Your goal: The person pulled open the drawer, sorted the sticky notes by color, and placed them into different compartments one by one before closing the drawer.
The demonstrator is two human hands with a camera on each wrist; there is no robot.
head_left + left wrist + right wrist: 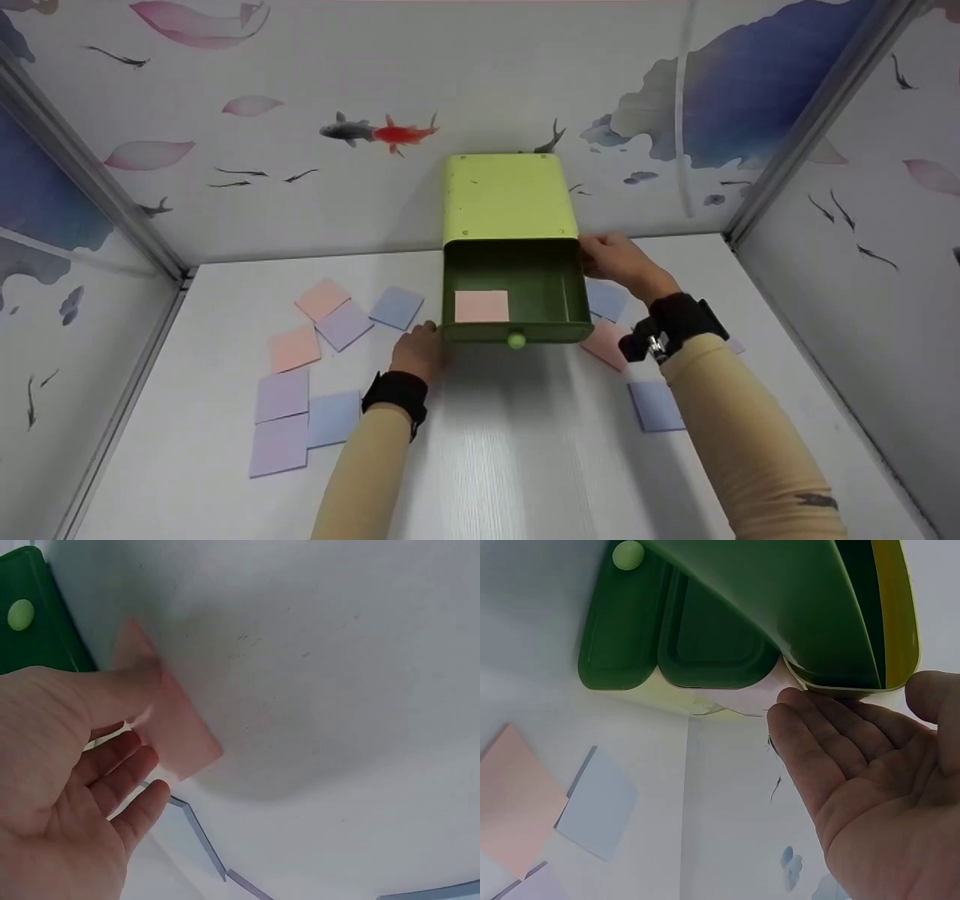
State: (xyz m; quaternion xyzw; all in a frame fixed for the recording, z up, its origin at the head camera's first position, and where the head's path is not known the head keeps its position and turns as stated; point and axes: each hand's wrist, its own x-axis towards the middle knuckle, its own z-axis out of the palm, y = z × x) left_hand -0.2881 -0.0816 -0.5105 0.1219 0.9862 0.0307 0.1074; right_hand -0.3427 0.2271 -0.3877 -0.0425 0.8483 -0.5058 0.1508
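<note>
One pink card [481, 306] lies in the open drawer [551, 304], head view; R hand [621, 262] at the cabinet's [510, 199] right side. L wrist: L hand [97, 735] pinches another pink card [184, 731]; prob. best gripped lightly, unbent. R wrist: fingers extended, apart from thumb, by cabinet edge; steadying likely helps. No legible brands, labels, etc.

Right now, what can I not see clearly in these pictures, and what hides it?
Open drawer, back end: head view, under the yellow-green cabinet top.
Rightmost purple square, part of it: head view, behind the right sleeve.
Pink square, middle: left wrist view, covered by the left hand.
Lower knobbed drawer, inside: right wrist view, behind its closed front.
</note>
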